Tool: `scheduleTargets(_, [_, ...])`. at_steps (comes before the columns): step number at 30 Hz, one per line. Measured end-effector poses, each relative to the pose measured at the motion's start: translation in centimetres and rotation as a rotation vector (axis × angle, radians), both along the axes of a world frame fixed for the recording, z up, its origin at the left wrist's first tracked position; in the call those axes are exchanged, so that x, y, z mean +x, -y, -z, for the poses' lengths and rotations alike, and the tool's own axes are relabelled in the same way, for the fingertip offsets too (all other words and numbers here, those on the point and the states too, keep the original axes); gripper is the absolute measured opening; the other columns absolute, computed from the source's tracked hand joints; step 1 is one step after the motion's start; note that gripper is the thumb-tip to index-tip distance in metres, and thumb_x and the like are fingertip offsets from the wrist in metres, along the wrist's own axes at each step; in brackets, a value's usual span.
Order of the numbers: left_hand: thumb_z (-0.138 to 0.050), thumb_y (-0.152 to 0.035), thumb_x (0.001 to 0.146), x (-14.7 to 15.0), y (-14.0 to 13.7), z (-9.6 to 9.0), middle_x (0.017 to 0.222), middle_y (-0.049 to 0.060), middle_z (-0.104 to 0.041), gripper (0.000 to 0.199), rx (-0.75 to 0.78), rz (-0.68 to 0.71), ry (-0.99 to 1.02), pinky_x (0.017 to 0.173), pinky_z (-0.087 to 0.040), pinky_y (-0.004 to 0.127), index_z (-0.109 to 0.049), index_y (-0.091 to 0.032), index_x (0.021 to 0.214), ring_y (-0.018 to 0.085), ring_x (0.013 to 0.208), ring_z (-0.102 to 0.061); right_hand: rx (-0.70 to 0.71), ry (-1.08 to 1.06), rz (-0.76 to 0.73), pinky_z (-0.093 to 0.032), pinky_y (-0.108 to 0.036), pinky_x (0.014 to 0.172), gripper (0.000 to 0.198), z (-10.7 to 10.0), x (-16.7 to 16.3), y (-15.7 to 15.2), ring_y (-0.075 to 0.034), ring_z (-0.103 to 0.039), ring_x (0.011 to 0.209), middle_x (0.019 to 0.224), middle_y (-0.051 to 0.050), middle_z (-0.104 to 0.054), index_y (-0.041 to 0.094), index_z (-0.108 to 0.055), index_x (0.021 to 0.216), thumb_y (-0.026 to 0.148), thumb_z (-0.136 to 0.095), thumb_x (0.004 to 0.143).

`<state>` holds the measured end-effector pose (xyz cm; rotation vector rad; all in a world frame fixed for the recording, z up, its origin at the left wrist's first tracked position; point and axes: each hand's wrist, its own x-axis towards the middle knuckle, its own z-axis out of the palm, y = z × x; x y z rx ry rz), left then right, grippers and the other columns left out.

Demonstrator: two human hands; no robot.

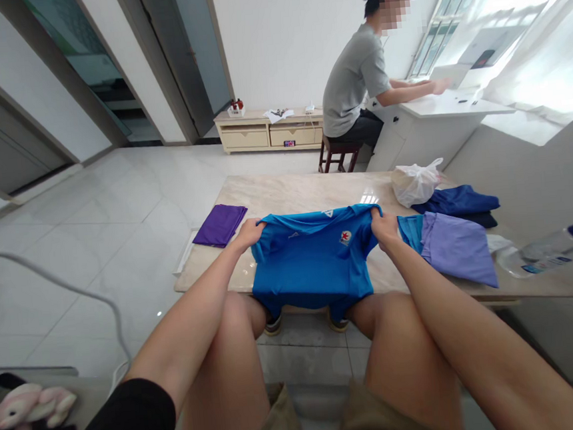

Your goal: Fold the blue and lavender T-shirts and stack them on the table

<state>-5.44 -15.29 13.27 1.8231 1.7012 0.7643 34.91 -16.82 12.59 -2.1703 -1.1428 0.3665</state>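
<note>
Stretched between my two hands is a blue T-shirt (305, 260) with a small red and white badge. Its lower part hangs over the near edge of the marble-look table (304, 190), above my knees. My left hand (251, 233) is closed on the shirt's left upper corner, and my right hand (385, 225) grips the right upper corner. A folded purple cloth (220, 225) lies on the table to the left of my left hand. Beside my right hand are folded lavender cloth (457, 243) and a bit of bright blue cloth (410, 233).
At the table's right stand a white plastic bag (417, 182), dark blue clothing (460, 200) and a clear bottle (540, 253). Beyond, a person in a grey shirt (352, 79) sits on a stool at a white desk (452, 103). A low cabinet (244, 137) lines the back wall.
</note>
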Motion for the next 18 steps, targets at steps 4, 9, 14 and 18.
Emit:
scheduleTargets(4, [-0.056, -0.037, 0.098, -1.1, 3.6, -3.5, 0.097, 0.013, -0.082, 0.029, 0.081, -0.034, -0.122, 0.084, -0.052, 0.035, -0.078, -0.021, 0.089, 0.032, 0.098, -0.074, 0.048, 0.253, -0.142, -0.047, -0.039, 0.086, 0.054, -3.9, 0.6, 4.3, -0.034, -0.069, 0.101, 0.107, -0.021, -0.078, 0.015, -0.082, 0.109, 0.05, -0.04, 0.113])
scheduleTargets(9, [-0.054, -0.038, 0.104, -4.6, 9.1, -9.4, 0.109, 0.013, -0.082, 0.028, 0.289, -0.118, -0.379, 0.087, -0.049, 0.035, -0.076, -0.023, 0.099, 0.031, 0.105, -0.072, 0.069, 0.557, -0.223, -0.043, -0.04, 0.088, 0.049, -11.1, 2.4, 10.8, -0.034, -0.066, 0.107, 0.117, -0.022, -0.077, 0.015, -0.079, 0.124, 0.05, -0.046, 0.114])
scheduleTargets(14, [-0.053, -0.039, 0.111, -6.3, 12.8, -19.1, 0.109, 0.008, -0.08, 0.033, 0.441, -0.179, -0.372, 0.092, -0.046, 0.027, -0.068, -0.015, 0.094, 0.024, 0.108, -0.068, 0.158, 0.669, -0.255, -0.036, -0.04, 0.087, 0.068, -21.5, 1.6, 14.3, -0.029, -0.063, 0.113, 0.127, -0.028, -0.075, 0.005, -0.078, 0.126, 0.06, -0.039, 0.118])
scheduleTargets(18, [-0.053, -0.039, 0.112, -7.0, 14.6, -26.8, 0.103, 0.001, -0.072, 0.039, 0.648, -0.214, -0.279, 0.097, -0.041, 0.023, -0.061, -0.008, 0.089, 0.015, 0.106, -0.063, 0.42, 0.677, -0.278, -0.034, -0.044, 0.093, 0.088, -29.9, 0.3, 15.8, -0.028, -0.063, 0.117, 0.126, -0.025, -0.074, -0.003, -0.074, 0.127, 0.07, -0.028, 0.115])
